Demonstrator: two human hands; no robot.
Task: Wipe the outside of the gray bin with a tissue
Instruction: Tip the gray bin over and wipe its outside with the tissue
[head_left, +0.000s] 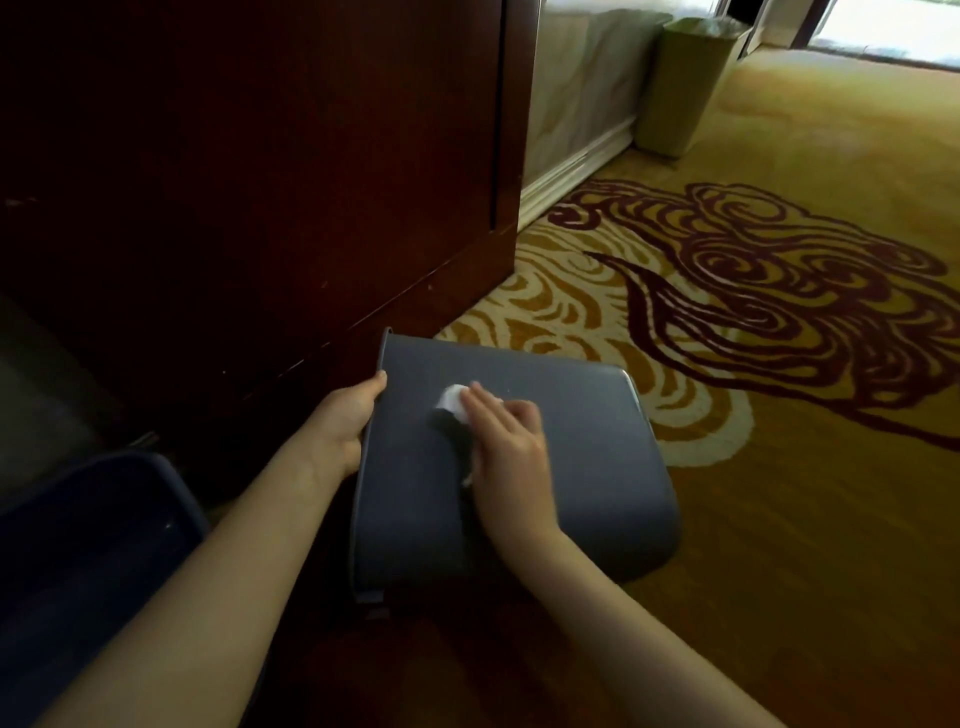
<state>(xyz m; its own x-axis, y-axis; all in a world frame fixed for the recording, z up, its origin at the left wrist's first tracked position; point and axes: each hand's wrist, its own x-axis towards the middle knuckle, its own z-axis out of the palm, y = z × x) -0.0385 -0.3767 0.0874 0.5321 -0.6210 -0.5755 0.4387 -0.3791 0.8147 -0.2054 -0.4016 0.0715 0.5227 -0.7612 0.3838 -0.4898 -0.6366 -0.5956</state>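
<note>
A person crouched on a patterned carpet (779, 519) tends a gray bin (571, 467) lying on its side, its open rim pointing toward nine o'clock and its base toward three. The left hand (345, 423) clasps the rim at the bin's ten o'clock corner, thumb on the outer wall and fingers hidden inside. The right hand (511, 457) lies flat on the upturned wall, fingers extended toward eleven o'clock and pressing a crumpled white tissue (454, 401), which shows just past the fingertips. A dark wooden cabinet (260, 182) stands close behind the bin at eleven o'clock. At eight o'clock, a dark blue container (88, 545) sits near the left forearm. Far off at one o'clock, a pale green bin (685, 83) stands against the white wall (576, 88), well apart from the work.
</note>
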